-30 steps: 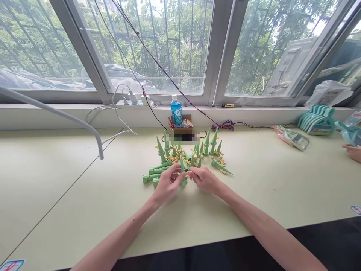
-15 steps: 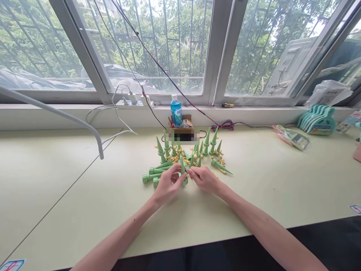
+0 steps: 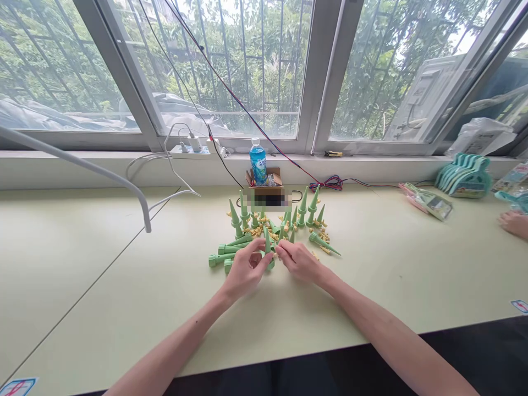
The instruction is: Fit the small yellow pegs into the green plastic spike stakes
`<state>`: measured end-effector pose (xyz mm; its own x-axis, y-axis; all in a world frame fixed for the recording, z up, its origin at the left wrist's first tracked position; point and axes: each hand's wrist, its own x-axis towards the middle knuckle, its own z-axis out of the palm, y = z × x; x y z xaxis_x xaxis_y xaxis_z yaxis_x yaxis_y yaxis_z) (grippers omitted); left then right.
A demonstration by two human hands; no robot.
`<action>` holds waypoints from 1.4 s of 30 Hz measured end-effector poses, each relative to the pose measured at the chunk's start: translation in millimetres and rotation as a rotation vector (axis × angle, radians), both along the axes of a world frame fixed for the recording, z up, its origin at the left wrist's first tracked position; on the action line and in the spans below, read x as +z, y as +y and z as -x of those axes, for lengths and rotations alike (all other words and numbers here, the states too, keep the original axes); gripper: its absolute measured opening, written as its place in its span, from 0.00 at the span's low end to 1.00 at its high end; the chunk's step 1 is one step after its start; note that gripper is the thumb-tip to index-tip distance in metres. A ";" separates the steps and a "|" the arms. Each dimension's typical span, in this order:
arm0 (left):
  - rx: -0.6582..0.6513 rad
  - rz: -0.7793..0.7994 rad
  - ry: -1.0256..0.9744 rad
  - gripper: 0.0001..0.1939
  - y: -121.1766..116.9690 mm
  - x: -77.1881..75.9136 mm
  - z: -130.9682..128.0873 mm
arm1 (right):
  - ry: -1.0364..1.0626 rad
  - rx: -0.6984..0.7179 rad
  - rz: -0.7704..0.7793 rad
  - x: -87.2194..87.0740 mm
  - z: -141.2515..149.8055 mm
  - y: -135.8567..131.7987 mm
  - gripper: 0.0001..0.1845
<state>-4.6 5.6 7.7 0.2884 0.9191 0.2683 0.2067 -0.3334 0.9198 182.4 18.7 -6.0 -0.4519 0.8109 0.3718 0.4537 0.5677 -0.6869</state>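
Observation:
My left hand [image 3: 243, 272] is closed around a green plastic watering spike [image 3: 268, 242], its pointed end up. Just right of it, my right hand [image 3: 300, 262] pinches at the side of that spike. A small yellow tip shows between the hands, and the right fingers hide most of it, probably one of the yellow plastic valves. More green spikes [image 3: 302, 206] stand behind the hands, points up. Several others [image 3: 223, 259] lie on their sides at the left. Loose yellow valves [image 3: 256, 232] are scattered among them.
A blue drink bottle [image 3: 258, 162] stands in a small cardboard box [image 3: 275, 180] behind the spikes. Coiled cable [image 3: 330, 183] lies by the wall. Light green hangers [image 3: 464, 175] and another person's hand [image 3: 515, 224] are at right. A grey tube [image 3: 124, 179] overhangs the left.
My hands stay almost in the same place, still together at the spike. At the right edge, the other person's hand has come further into view with a light green hanger.

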 end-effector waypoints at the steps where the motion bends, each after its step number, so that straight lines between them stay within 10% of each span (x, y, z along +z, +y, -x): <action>1: 0.003 -0.021 0.009 0.14 0.0 -0.3 0.0 | -0.002 0.005 0.003 0.1 0.0 -0.2 0.17; 24: 0.176 -0.003 -0.024 0.17 -1.2 9.5 0.1 | 0.205 -0.091 -0.025 -5.0 -1.2 1.2 0.19; 35: -0.086 0.325 -0.152 0.22 -5.6 18.2 -2.8 | 0.202 -0.125 -0.106 -7.4 -2.1 2.7 0.18; 42: -0.109 0.269 -0.125 0.20 -1.9 10.1 1.0 | 0.168 -0.104 -0.102 -7.0 -2.9 3.7 0.17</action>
